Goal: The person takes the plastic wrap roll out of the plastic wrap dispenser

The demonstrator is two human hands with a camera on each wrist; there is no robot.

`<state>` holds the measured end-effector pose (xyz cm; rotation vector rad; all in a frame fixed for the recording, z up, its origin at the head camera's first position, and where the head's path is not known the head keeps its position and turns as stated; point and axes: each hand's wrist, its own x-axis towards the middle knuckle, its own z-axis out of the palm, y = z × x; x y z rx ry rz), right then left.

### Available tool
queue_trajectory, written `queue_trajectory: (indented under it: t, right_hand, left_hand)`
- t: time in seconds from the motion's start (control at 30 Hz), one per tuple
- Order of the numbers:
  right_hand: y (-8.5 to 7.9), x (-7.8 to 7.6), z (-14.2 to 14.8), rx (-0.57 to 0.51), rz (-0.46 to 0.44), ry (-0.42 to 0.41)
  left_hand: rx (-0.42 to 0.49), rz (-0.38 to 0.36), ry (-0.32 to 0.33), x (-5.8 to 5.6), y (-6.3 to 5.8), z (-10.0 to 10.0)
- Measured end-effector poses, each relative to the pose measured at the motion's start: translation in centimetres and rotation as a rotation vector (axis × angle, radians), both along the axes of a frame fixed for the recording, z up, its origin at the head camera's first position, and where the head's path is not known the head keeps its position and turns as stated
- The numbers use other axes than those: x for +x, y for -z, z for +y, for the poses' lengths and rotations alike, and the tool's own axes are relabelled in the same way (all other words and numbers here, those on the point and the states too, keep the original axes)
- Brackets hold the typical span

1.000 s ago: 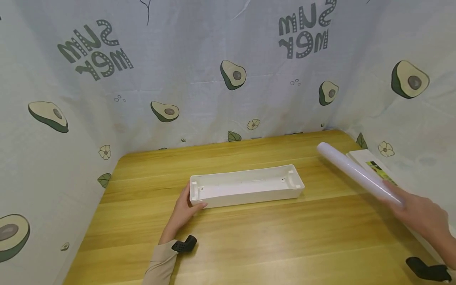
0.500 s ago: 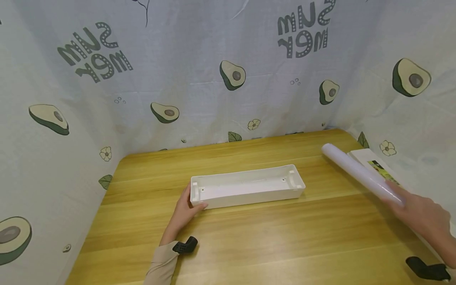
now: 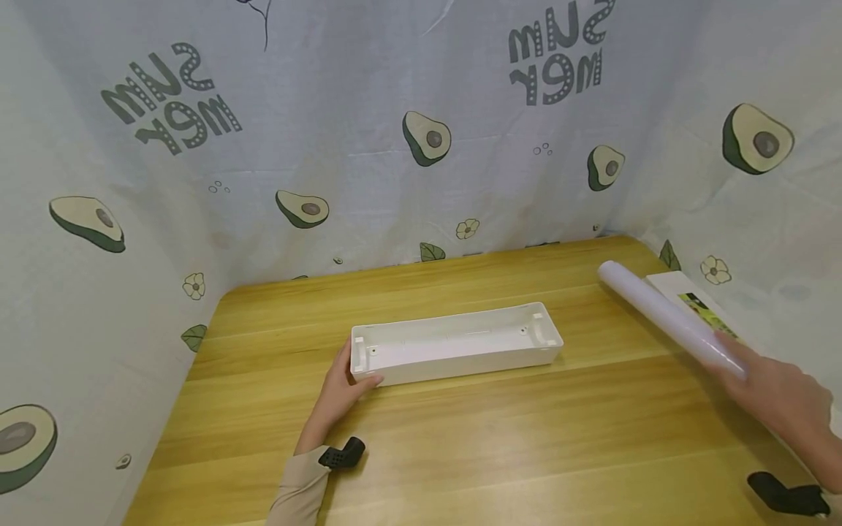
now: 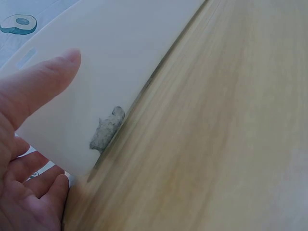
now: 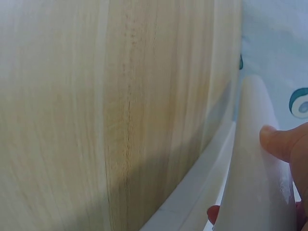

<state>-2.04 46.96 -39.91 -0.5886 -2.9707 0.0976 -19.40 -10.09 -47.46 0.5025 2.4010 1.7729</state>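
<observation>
A long white open-topped plastic box (image 3: pixel 454 365) lies on the wooden table, with small fittings at both inner ends. My left hand (image 3: pixel 338 391) grips its left end, the thumb flat on the front wall and the fingers round the end wall. A grey, rough patch (image 4: pixel 107 130) marks that wall low down in the left wrist view. Off to the right, my right hand (image 3: pixel 776 391) holds a roll of clear plastic film (image 3: pixel 664 314) by its near end. In the right wrist view the thumb (image 5: pixel 276 142) presses along the roll's side, and the roll slants away from me.
Under and beside the roll, a long white piece with a green and yellow label (image 3: pixel 707 313) lies along the table's right edge. Patterned cloth (image 3: pixel 368 175) hangs around the back and sides of the wooden table (image 3: pixel 473 446).
The far end of the film roll has swung slightly to the right. My left hand and the white box stay as they were.
</observation>
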Motion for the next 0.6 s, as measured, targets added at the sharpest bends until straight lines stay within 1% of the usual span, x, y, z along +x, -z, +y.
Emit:
queue_trajectory:
  t: [0.17,0.4,0.6]
  right_hand:
    - [0.12,-0.02,-0.01,-0.007,-0.033,0.024]
    - [0.08,0.08,-0.25,0.016,-0.004,0.014]
    - [-0.05,0.29,-0.15,0.023,0.019,0.007]
  left_hand:
    - [-0.004,-0.003,0.003,0.04,0.14,-0.04]
    - [0.012,-0.008,0.002,0.09,0.26,0.06]
    - [0.005,-0.007,0.005,0.09,0.05,0.09]
